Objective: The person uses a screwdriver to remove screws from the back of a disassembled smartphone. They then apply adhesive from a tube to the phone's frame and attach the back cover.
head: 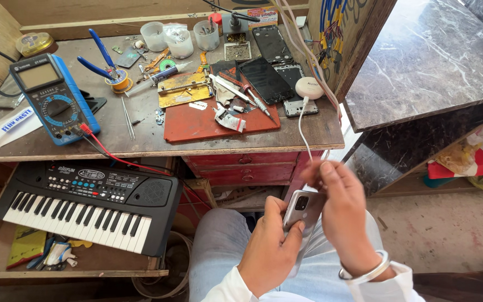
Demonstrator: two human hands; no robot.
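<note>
The left hand (269,246) grips a grey phone (302,210) while right hand (339,204) pinches the white cable (302,126) above it, plug apparently not yet seated.

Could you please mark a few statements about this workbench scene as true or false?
1. The left hand holds a phone. True.
2. The right hand rests on the keyboard. False: it pinches a white cable above the phone.
3. The multimeter is red. False: it is blue.
4. The pliers have blue handles. True.
5. The keyboard sits below the bench top. True.
</note>
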